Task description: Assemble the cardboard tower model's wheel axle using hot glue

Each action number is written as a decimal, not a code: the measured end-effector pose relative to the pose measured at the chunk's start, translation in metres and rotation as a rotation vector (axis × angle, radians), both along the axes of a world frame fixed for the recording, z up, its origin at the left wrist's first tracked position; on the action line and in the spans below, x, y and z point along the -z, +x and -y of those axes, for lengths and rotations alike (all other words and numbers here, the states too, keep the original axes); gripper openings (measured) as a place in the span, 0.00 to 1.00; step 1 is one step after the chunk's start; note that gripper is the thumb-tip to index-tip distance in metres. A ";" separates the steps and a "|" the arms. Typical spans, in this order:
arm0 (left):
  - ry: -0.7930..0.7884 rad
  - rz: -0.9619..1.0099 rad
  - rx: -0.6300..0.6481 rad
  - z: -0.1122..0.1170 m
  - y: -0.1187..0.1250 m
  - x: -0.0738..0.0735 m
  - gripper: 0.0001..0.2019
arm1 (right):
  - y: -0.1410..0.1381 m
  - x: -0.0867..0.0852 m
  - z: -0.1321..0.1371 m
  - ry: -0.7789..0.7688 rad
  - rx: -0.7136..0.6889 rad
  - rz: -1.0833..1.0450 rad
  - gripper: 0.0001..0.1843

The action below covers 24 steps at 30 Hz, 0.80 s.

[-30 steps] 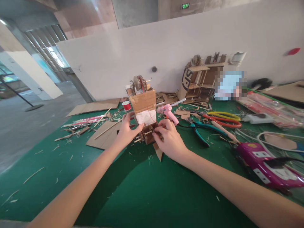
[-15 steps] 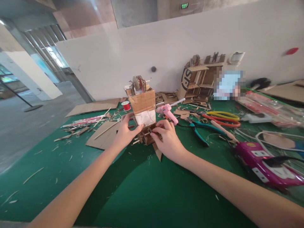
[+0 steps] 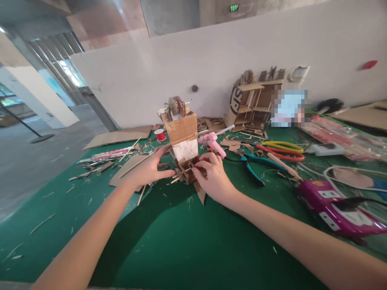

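Note:
An upright cardboard model (image 3: pixel 182 133) stands on the green table, with a round cardboard pulley (image 3: pixel 174 106) on top and red thread hanging down its front. At its lower left side my left hand (image 3: pixel 150 167) is open, thumb and fingers apart. The thumb tip is close to a small cardboard disc (image 3: pixel 179 174) on a wooden stick; I cannot tell whether they touch. My right hand (image 3: pixel 214 174) pinches at the model's low front box (image 3: pixel 190 177). What lies between those fingertips is too small to make out.
Just right of the model lies a pink glue gun (image 3: pixel 214 144). Beyond it are teal-handled pliers (image 3: pixel 254 171), orange-handled pliers (image 3: pixel 286 154) and a purple power strip (image 3: pixel 332 209). A red thread spool (image 3: pixel 160 135) and cardboard scraps (image 3: pixel 122 171) lie left. Another cardboard structure (image 3: pixel 249 102) stands behind.
My left hand has moved left and slightly down, off the model's side, its fingers spreading near the small disc. My right hand stays at the front box.

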<state>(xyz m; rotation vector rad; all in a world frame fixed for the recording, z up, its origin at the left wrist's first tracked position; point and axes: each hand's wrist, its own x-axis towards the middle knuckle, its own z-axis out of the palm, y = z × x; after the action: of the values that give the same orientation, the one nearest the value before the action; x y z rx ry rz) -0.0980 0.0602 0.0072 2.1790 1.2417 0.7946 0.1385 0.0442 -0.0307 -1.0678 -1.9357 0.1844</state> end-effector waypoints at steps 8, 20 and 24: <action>0.029 0.014 -0.026 -0.001 0.006 0.005 0.39 | -0.001 0.002 0.001 0.000 0.003 -0.021 0.10; 0.054 0.000 -0.081 0.000 0.006 0.009 0.37 | -0.004 0.001 -0.005 -0.114 -0.027 -0.099 0.09; 0.077 -0.025 -0.093 -0.001 0.006 0.010 0.36 | -0.006 0.001 -0.008 -0.094 -0.036 -0.099 0.09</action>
<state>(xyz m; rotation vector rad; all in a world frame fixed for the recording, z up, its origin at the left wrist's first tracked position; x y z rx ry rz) -0.0922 0.0613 -0.0028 2.2116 1.3536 0.8684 0.1329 0.0522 -0.0313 -1.0649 -1.8737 0.3451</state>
